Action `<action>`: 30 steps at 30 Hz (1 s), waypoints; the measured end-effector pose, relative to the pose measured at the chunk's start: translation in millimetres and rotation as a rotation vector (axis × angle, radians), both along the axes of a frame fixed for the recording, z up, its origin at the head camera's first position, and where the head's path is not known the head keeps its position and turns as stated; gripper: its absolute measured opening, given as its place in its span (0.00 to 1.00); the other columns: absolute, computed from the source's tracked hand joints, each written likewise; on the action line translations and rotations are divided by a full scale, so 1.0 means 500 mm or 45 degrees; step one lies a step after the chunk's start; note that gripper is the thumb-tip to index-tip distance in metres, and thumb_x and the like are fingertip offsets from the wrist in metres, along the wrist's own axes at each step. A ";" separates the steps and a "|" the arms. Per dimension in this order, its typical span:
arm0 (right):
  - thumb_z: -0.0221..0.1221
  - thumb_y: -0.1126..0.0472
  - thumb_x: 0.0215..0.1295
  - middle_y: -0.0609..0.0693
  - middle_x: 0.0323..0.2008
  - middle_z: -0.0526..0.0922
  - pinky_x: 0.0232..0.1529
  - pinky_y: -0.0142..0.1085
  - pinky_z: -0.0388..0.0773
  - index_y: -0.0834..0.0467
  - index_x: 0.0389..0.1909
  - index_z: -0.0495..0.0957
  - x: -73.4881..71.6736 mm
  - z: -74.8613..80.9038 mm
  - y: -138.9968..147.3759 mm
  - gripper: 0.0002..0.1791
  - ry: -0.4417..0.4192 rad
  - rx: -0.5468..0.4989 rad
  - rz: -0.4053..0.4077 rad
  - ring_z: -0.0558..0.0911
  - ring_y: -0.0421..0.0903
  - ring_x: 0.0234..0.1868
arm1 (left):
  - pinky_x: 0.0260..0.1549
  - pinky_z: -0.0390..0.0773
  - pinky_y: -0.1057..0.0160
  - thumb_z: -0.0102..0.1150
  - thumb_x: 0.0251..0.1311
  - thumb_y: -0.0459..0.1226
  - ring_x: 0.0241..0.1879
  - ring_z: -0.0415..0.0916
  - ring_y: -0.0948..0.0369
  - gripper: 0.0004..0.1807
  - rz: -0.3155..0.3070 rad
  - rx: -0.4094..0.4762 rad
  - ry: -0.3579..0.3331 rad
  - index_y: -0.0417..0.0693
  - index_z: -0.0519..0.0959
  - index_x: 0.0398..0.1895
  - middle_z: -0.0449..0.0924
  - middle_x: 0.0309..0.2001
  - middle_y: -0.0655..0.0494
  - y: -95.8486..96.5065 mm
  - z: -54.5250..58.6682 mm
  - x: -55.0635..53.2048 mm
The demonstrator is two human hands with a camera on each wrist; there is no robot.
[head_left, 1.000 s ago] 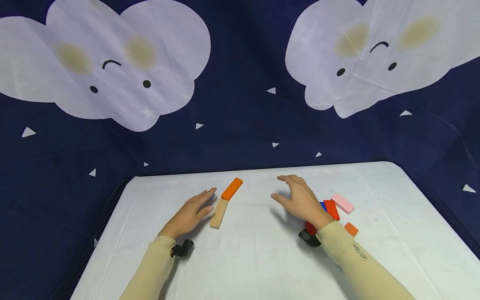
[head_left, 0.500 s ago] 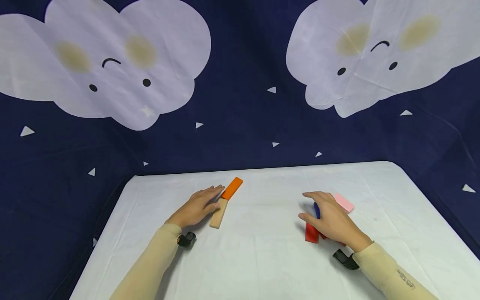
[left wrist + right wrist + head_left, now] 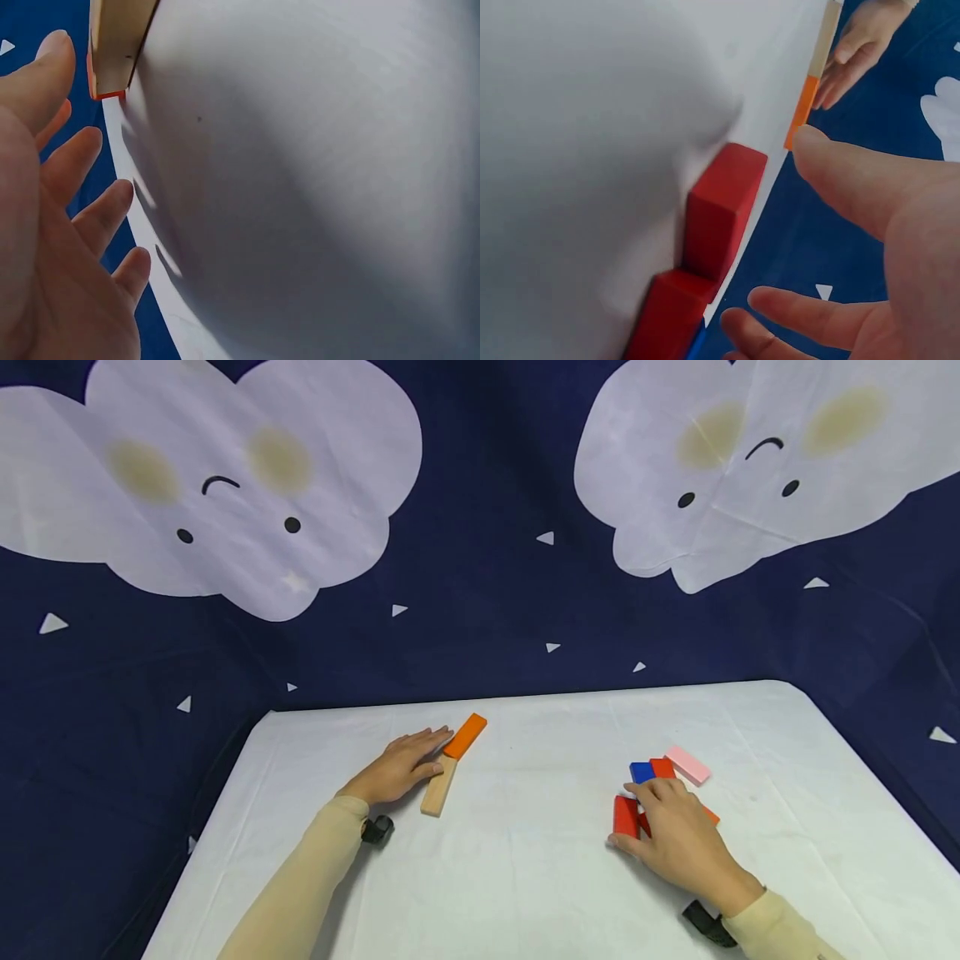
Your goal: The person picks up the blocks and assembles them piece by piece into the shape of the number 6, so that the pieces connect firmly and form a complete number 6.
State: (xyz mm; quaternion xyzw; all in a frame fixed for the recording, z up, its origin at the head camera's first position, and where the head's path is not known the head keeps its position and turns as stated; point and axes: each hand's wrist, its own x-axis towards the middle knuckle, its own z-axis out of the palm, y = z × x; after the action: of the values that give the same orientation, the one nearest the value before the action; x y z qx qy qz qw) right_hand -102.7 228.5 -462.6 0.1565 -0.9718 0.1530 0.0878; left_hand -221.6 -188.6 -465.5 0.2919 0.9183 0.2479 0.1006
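My left hand point(image 3: 401, 768) lies beside two blocks set end to end, its fingers extended. The farther one is an orange block point(image 3: 467, 737); the nearer is a plain wood block point(image 3: 438, 789), which the thumb overlaps in the head view. On the right, my right hand point(image 3: 682, 839) reaches over a group of blocks, thumb and fingers spread around a red block point(image 3: 626, 817). In the right wrist view a gap shows between the thumb and that red block point(image 3: 727, 195). Part of the group is hidden under the hand.
A blue block point(image 3: 641, 772) and another red block point(image 3: 662, 767) lie beyond the right fingers, with a pink block point(image 3: 687, 765) behind them. An orange piece point(image 3: 712, 815) peeks out right of the hand. The white table point(image 3: 525, 877) ends at a dark blue cloud-print cloth point(image 3: 480, 635).
My right hand has moved right and toward me, from the table's middle down to the red block. My left hand has shifted slightly right, closer to the wood and orange blocks.
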 end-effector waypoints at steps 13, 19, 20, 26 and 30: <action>0.78 0.44 0.46 0.59 0.43 0.80 0.41 0.49 0.73 0.67 0.50 0.82 0.009 -0.010 -0.011 0.37 0.015 0.128 -0.017 0.74 0.58 0.47 | 0.74 0.46 0.39 0.49 0.77 0.45 0.77 0.50 0.47 0.30 0.001 -0.054 -0.018 0.51 0.60 0.79 0.58 0.77 0.52 0.003 -0.013 -0.003; 0.78 0.45 0.46 0.59 0.44 0.80 0.42 0.50 0.72 0.65 0.50 0.82 0.008 -0.012 -0.014 0.36 0.008 0.102 -0.028 0.74 0.59 0.48 | 0.73 0.47 0.38 0.50 0.77 0.45 0.77 0.50 0.47 0.30 0.005 -0.080 -0.022 0.49 0.61 0.78 0.60 0.76 0.53 0.007 -0.006 0.001; 0.78 0.46 0.46 0.60 0.44 0.80 0.42 0.50 0.72 0.65 0.50 0.82 0.008 -0.012 -0.014 0.36 0.003 0.095 -0.028 0.74 0.59 0.48 | 0.73 0.47 0.38 0.50 0.77 0.45 0.77 0.50 0.47 0.30 0.007 -0.087 -0.022 0.49 0.62 0.77 0.60 0.76 0.53 0.007 -0.006 0.001; 0.78 0.46 0.45 0.59 0.44 0.81 0.41 0.48 0.71 0.65 0.51 0.83 0.005 -0.014 -0.011 0.36 0.002 0.061 -0.022 0.74 0.59 0.48 | 0.74 0.47 0.39 0.50 0.76 0.45 0.77 0.51 0.47 0.30 0.023 -0.107 -0.033 0.50 0.62 0.77 0.61 0.76 0.53 0.009 -0.006 0.000; 0.79 0.47 0.44 0.58 0.44 0.81 0.40 0.46 0.70 0.64 0.51 0.82 0.004 -0.015 -0.011 0.36 0.038 0.008 -0.007 0.74 0.57 0.47 | 0.74 0.46 0.40 0.50 0.76 0.45 0.77 0.50 0.47 0.30 0.028 -0.108 -0.044 0.49 0.61 0.78 0.61 0.76 0.53 0.010 -0.003 0.000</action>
State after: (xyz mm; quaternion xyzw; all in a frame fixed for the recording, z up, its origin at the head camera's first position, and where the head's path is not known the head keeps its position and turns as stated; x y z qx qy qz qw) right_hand -100.7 223.1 -470.3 0.1563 -0.9713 0.1473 0.1023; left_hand -221.8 -183.7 -467.0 0.2729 0.9293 0.2148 0.1260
